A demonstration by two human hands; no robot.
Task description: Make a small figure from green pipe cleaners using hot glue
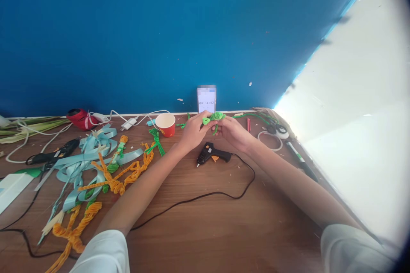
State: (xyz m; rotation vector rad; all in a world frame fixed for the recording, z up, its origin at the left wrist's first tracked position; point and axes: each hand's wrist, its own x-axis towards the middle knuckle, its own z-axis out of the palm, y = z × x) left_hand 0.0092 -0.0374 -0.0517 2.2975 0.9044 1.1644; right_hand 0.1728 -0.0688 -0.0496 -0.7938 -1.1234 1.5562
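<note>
Both my hands are raised over the far middle of the table, close together. Between them is a green pipe-cleaner piece (217, 116), twisted into a small bundle with a short strand hanging down. My left hand (196, 129) pinches its left end, and my right hand (233, 129) has its fingers closed at the right end. Parts of the fingertips are hidden by the fuzzy green strands. Just below the hands, a black glue gun (213, 153) lies on its side with its nozzle toward the lower left. Behind them, a phone (206, 101) showing a timer leans against the blue wall.
Orange pipe-cleaner shapes (117, 184) and light blue ribbon (85, 160) spread over the left side. A red paper cup (165, 126) stands left of my hands. Scissors (278, 130) and a marker (301, 162) lie at right. The glue gun's black cord (198, 197) crosses the brown table (205, 239).
</note>
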